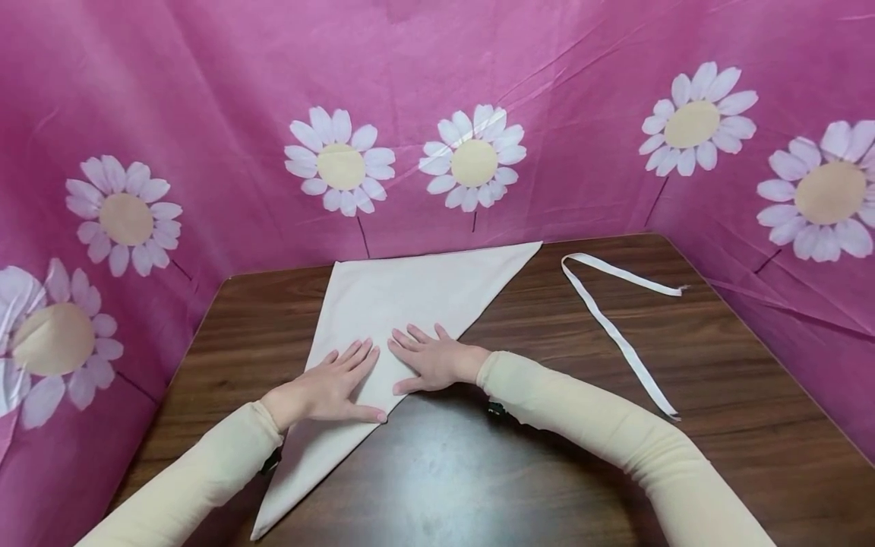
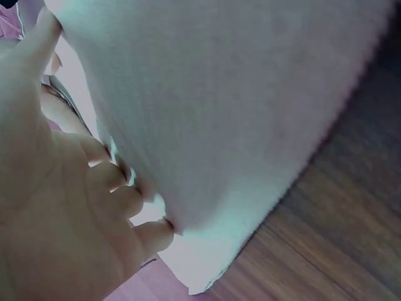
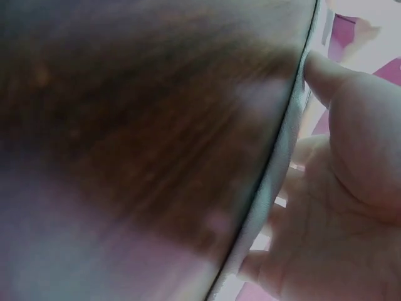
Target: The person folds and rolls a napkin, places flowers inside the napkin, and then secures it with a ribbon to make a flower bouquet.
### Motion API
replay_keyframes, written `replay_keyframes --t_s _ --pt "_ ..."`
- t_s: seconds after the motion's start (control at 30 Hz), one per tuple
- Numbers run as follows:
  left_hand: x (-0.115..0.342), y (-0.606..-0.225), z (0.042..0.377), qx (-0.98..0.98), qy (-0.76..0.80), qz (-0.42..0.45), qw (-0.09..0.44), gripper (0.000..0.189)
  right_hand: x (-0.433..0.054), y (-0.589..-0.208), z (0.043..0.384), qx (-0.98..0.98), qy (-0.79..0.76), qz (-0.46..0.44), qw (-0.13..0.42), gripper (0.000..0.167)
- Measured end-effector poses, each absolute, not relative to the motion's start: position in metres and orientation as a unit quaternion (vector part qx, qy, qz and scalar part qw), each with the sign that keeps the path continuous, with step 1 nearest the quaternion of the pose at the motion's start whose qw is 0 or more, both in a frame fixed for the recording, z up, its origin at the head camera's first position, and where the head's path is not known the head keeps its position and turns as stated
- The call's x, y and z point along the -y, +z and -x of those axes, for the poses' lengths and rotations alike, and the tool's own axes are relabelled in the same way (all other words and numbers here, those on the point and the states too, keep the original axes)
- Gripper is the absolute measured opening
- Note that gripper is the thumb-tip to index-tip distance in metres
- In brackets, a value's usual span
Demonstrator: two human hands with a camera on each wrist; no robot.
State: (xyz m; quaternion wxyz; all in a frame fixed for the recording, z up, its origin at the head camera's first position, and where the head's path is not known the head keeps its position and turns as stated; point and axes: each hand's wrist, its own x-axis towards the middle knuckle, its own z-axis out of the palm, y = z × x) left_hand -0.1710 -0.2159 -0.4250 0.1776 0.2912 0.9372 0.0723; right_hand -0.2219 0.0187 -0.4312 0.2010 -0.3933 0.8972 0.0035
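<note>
A white cloth (image 1: 403, 292), folded into a triangle, lies flat on the wooden table with its long folded edge toward me. Near the middle of that edge my left hand (image 1: 324, 391) rests on the cloth, fingers spread and thumb by the fold. Just to its right, my right hand (image 1: 437, 361) touches the cloth with spread fingers, its wrist beyond the fold. In the left wrist view the fingertips meet the fabric (image 2: 219, 113). The right wrist view has the right palm (image 3: 326, 219) beside the cloth's edge (image 3: 276, 169).
A white ribbon-like strip (image 1: 608, 323) lies bent in a V on the right side of the brown table (image 1: 718, 365). Pink curtains (image 1: 225, 137) with daisy prints hang behind the table and along both sides.
</note>
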Motion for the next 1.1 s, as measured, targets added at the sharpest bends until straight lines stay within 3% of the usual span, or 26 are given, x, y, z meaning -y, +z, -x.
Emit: replay_keyframes --t_s 0.23,0.5,1.1 --pt "0.217 -0.425 0.172 -0.938 0.078 -0.269 0.204 0.118 -0.019 -0.432 0.229 -0.896 0.024 0.377 0.234 0.082" --pt "0.216 -0.425 0.172 -0.938 0.084 -0.269 0.201 0.118 -0.027 -0.429 0.235 -0.898 0.018 0.386 0.21 0.085" --pt "0.219 -0.431 0.17 -0.94 0.075 -0.269 0.196 0.117 -0.066 -0.434 0.272 -0.907 -0.049 0.361 0.213 0.087"
